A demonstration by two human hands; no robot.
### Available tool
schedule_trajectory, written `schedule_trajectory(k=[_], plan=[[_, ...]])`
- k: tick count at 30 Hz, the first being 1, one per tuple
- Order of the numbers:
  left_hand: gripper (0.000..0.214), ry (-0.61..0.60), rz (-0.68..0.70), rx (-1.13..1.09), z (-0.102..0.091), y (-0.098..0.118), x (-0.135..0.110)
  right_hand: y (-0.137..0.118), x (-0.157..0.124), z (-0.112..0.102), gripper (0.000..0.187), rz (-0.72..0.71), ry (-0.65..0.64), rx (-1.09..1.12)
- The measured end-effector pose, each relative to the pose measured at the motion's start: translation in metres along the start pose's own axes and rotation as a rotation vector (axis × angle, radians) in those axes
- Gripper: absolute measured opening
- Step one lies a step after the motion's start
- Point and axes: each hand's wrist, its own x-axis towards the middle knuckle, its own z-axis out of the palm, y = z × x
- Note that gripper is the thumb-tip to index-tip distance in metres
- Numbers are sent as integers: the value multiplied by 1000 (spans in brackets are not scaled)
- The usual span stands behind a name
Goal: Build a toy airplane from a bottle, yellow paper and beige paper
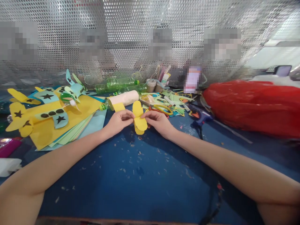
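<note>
Pinching a yellow paper cutout [140,120] just in front of the paper-wrapped bottle [122,99]
Behind and to the right of the bottle, a paper cup [151,85] stuffed with upright sticks and paper strips; far right of the bottle, a red plastic bag [253,106], contents hidden, cut off at the frame edge. Left of the bottle, yellow paper planes [35,117] on stacked sheets. Left hand [119,121] closed thumb-to-fingertips on the cutout's left edge, right hand [158,120] clamped likewise on its right edge, some fingertips hidden behind the paper
</note>
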Motion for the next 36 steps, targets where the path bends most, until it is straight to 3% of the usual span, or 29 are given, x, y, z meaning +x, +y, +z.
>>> schedule_trajectory(k=[4, 8, 13, 15, 20, 22, 24, 28, 33, 36], plan=[[15, -11, -30, -164, 0, 3, 0, -4, -1, 1, 29, -13, 24, 18], [33, 83, -153, -397, 1, 6, 2, -8, -4, 2, 28, -4, -27, -8], [67, 39, -202, -307, 0, 9, 2, -5, -4, 2, 31, -47, -69, -40], [58, 4, -189, -232, 0, 9, 2, -2, -3, 1, 33, -97, -39, -117], [36, 92, -184, -223, -2, 3, 3, -2, -3, -4, 17, -346, 297, -523], [33, 154, -197, -269, -3, 1, 3, -4, -5, -4, 10, -412, 291, -651], [32, 180, -208, -295, -3, 0, 4, -5, -7, -2, 11, -434, 200, -753], [33, 105, -162, -213, -3, 0, 4, -3, -7, 1, 32, -407, 136, -833], [45, -51, -120, -150, -2, 4, 3, -1, -7, -1, 9, -470, 145, -770], [55, -110, -125, -155, -2, 6, 1, -5, -10, -1, 5, -530, 157, -742]])
